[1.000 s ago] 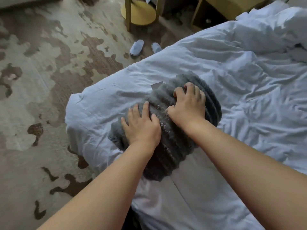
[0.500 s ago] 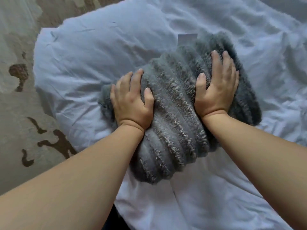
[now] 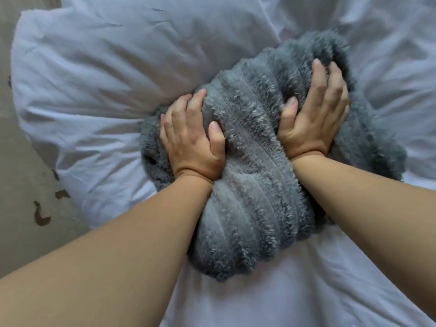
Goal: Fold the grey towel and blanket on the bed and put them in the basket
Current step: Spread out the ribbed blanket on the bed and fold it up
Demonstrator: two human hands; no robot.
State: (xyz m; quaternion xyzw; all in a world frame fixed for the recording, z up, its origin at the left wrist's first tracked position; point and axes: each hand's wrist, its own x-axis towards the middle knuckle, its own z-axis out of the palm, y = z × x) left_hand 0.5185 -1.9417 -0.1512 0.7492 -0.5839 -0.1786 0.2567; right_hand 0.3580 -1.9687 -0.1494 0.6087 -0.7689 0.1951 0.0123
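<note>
A folded grey fluffy blanket (image 3: 254,175) with ribbed rows lies as a thick bundle on the white bed (image 3: 118,67). My left hand (image 3: 191,140) grips its left side, fingers curled over the edge and thumb dug into the pile. My right hand (image 3: 316,114) grips its upper right side, fingers wrapped round the far edge and thumb pressed into the top. The bundle bulges between both hands. No towel and no basket are in view.
The white duvet is wrinkled and puffed around the bundle, with its corner at the upper left. A strip of beige carpet (image 3: 21,197) with dark blotches runs down the left edge.
Both hands went from lying flat on the blanket to curling round its sides. The bundle is squeezed and bulging now. The view has moved closer and lower over the bed.
</note>
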